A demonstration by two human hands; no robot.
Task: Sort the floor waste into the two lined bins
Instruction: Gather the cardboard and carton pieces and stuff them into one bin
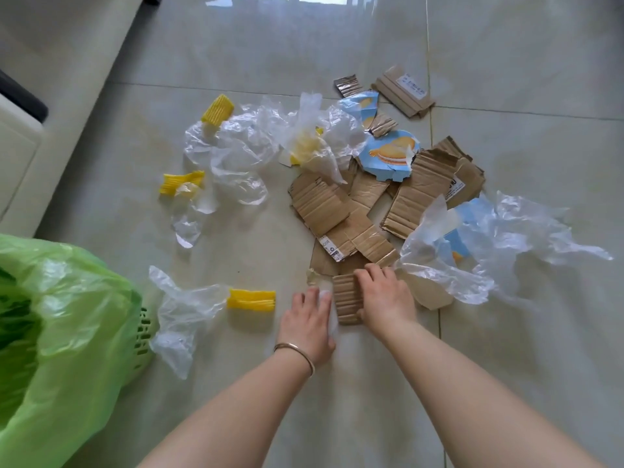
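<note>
Torn brown cardboard pieces [341, 211] lie in a heap on the tiled floor, mixed with clear plastic bags [243, 146], yellow foam pieces [251, 299] and blue biscuit wrappers [388, 153]. My right hand [385, 298] grips a small corrugated cardboard strip [346, 304] at the heap's near edge, fingers curled over its top. My left hand [309, 324] rests beside the strip with fingers spread, touching the floor and the strip's left edge. A bin with a green liner [67, 319] stands at the lower left. A second bin is out of view.
A pale sofa or cabinet edge [50, 106] runs along the left. More clear plastic [516, 231] spreads at the right. A clear bag [182, 312] lies right next to the green-lined bin. Bare tile shows near my arms.
</note>
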